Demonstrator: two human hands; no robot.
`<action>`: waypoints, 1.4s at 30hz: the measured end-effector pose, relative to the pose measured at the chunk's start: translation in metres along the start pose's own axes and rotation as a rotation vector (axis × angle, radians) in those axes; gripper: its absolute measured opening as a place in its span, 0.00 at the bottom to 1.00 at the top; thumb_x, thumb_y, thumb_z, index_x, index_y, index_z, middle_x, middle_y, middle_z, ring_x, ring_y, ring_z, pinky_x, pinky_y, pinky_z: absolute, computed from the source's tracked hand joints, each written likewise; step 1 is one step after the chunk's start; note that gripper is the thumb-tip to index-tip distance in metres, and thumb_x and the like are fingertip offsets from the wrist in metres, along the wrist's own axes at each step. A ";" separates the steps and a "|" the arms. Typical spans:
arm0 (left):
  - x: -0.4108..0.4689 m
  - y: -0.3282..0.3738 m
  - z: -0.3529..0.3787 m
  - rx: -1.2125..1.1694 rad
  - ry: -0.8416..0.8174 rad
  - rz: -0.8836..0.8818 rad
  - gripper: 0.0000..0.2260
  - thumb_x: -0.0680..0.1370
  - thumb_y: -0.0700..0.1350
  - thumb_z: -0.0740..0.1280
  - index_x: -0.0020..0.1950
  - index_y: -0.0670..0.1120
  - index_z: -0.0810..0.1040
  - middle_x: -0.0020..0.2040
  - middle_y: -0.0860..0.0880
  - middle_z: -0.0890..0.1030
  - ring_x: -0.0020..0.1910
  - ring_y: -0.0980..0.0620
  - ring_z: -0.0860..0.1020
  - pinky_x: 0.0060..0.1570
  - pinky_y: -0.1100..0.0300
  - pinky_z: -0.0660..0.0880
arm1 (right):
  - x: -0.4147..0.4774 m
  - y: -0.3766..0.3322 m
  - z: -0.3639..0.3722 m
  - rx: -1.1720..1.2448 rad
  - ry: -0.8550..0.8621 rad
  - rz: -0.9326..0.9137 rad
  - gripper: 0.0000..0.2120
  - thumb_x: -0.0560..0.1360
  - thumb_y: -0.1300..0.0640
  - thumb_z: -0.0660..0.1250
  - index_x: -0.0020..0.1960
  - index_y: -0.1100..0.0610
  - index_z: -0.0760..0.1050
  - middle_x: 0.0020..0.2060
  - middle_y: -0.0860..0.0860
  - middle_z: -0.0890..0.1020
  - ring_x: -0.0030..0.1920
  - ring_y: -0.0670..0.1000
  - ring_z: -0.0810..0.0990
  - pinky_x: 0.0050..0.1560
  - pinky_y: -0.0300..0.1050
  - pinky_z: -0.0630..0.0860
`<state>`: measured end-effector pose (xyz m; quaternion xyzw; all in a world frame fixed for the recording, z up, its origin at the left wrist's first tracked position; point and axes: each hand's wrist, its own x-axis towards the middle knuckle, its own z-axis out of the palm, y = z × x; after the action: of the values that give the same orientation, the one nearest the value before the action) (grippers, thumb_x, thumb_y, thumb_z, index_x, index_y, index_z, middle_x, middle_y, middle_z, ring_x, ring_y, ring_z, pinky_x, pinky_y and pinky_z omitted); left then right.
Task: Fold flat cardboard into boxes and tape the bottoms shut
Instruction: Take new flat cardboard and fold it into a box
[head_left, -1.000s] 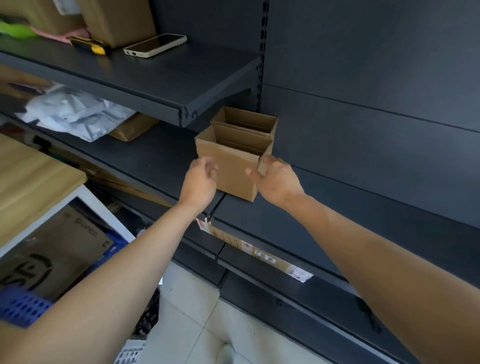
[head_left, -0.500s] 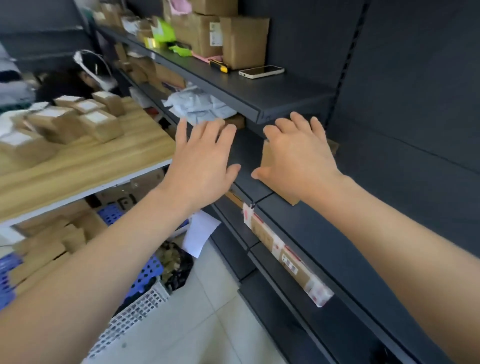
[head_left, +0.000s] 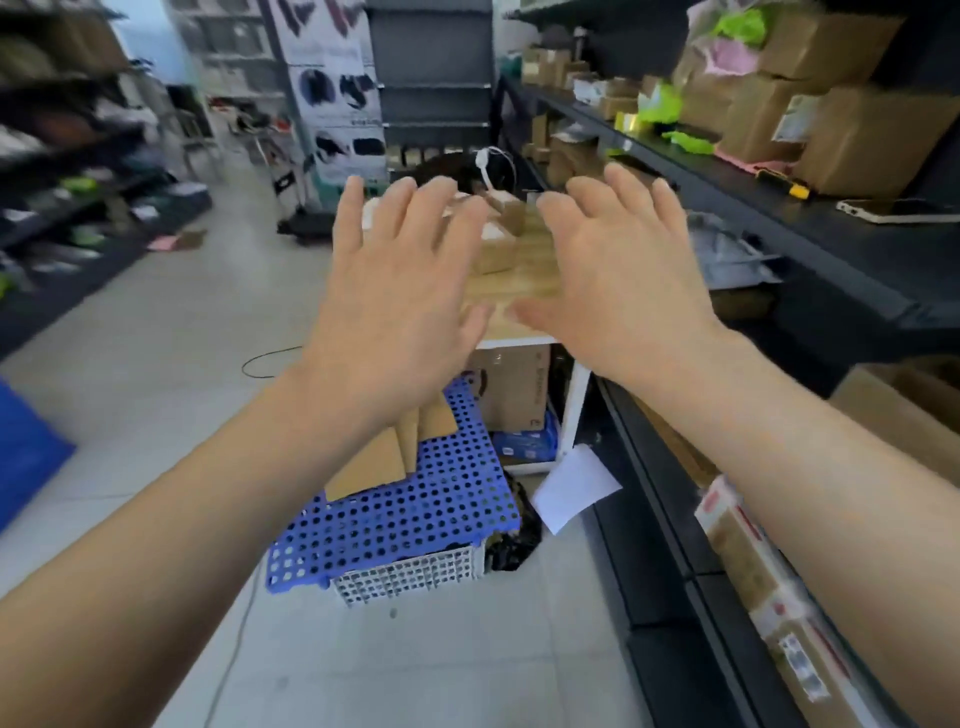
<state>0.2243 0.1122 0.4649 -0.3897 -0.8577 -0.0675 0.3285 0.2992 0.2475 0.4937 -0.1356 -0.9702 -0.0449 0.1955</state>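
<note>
I have both hands raised in front of me with nothing in either. My left hand (head_left: 395, 291) is spread wide, fingers straight and fanned, palm facing away. My right hand (head_left: 618, 280) is just beside it, equally wide, its fingers slightly bent at the tips. The thumbs point toward each other without touching.

The small folded brown cardboard boxes (head_left: 496, 252) with white labels on top stand on the light wooden table top (head_left: 519, 275), farther away than my hands. I see them through the gap between the hands, and neither hand touches them.

The flat brown cardboard sheets (head_left: 369, 462) lie below my left wrist, on a blue perforated plastic panel (head_left: 405, 514). The panel rests over a white mesh basket (head_left: 410, 574) on the floor, well apart from either hand.

Under the table stands a larger brown printed carton (head_left: 514, 389), and a white paper sheet (head_left: 574, 488) leans near the table leg.

On the right, the dark metal shelving (head_left: 779, 244) carries big brown cartons, a yellow and black hand tool (head_left: 782, 182) and a white-edged phone (head_left: 898, 210) lying flat. The far left of the room is blurred.
</note>
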 end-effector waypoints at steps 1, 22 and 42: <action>-0.006 -0.019 0.001 0.019 -0.005 -0.021 0.29 0.73 0.52 0.68 0.70 0.42 0.67 0.69 0.40 0.69 0.70 0.38 0.65 0.71 0.37 0.50 | 0.010 -0.018 0.006 0.012 0.004 -0.023 0.38 0.72 0.38 0.67 0.74 0.54 0.60 0.74 0.54 0.62 0.77 0.57 0.51 0.75 0.59 0.46; -0.030 -0.221 0.265 -0.046 -0.445 -0.469 0.23 0.79 0.51 0.60 0.71 0.43 0.65 0.71 0.44 0.66 0.68 0.42 0.66 0.73 0.43 0.51 | 0.206 -0.148 0.303 0.186 -0.441 -0.190 0.35 0.74 0.39 0.65 0.72 0.58 0.63 0.69 0.57 0.69 0.70 0.58 0.64 0.69 0.54 0.59; -0.171 -0.246 0.537 -0.719 -0.919 -1.370 0.32 0.78 0.49 0.66 0.76 0.41 0.54 0.74 0.41 0.59 0.55 0.45 0.72 0.49 0.53 0.73 | 0.168 -0.144 0.615 0.843 -1.006 0.702 0.39 0.77 0.46 0.66 0.77 0.62 0.52 0.73 0.55 0.63 0.72 0.57 0.64 0.66 0.50 0.66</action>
<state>-0.1430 0.0362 -0.0223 0.1391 -0.8759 -0.3505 -0.3009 -0.1161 0.2372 -0.0112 -0.3552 -0.7771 0.4638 -0.2341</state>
